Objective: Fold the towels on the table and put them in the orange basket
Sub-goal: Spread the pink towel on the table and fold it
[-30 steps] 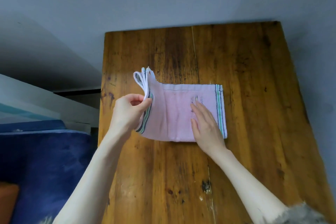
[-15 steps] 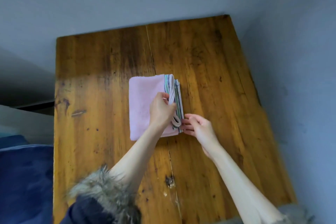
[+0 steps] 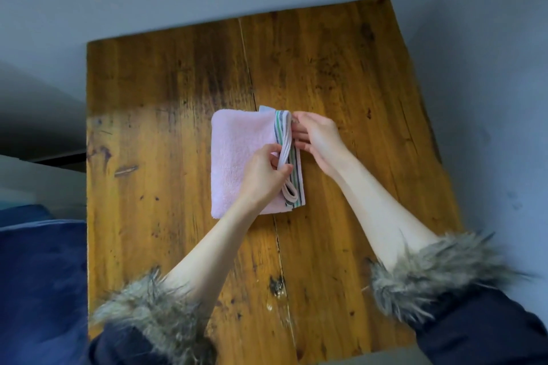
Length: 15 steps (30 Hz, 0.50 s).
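We pinch the pink towel (image 3: 237,157)'s striped edge with our left hand (image 3: 264,175) and right hand (image 3: 317,136), squaring the fold on the table (image 3: 148,98).

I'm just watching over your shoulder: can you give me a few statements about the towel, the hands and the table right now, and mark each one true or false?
1. The pink towel lies folded on the wooden table. True.
2. The left hand pinches the towel's striped edge. True.
3. The right hand rests far from the towel. False: its fingers touch the striped edge.
4. An orange basket stands on the table. False: none is in view.
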Available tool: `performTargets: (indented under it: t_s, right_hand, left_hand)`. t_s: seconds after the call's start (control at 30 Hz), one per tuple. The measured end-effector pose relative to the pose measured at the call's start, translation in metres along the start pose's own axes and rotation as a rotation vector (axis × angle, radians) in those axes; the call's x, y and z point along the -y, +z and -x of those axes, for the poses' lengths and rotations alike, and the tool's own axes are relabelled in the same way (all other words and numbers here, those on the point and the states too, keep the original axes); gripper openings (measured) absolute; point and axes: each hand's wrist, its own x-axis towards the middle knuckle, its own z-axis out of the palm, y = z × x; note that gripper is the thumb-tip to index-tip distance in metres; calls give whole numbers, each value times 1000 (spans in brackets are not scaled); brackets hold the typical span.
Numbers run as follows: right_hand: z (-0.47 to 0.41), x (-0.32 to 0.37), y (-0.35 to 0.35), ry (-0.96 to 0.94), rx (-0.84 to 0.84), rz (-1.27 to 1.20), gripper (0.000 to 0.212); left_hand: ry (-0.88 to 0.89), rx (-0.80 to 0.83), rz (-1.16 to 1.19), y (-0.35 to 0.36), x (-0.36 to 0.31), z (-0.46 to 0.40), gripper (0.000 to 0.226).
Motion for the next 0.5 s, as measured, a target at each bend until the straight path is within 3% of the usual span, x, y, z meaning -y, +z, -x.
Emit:
performTargets:
  t_s: [0.1, 0.2, 0.3, 0.4, 0.5]
  right_hand:
    - [-8, 1, -1, 14, -13, 19, 27]
    - [-6, -4, -6, 53, -42, 72, 30]
    - [4, -11, -14, 68, -20, 89, 20]
    - [22, -23, -17, 89, -13, 172, 21]
    - [34, -34, -15, 82, -30, 298, 43]
  left_hand:
    - [22, -15, -78, 7, 2, -1, 40]
    - [68, 77, -216, 16, 0, 2, 52]
    - [150, 91, -226, 14, -5, 11, 38]
    - [247, -90, -90, -5, 6, 27, 34]
    - [407, -369, -316, -28, 35, 32, 41]
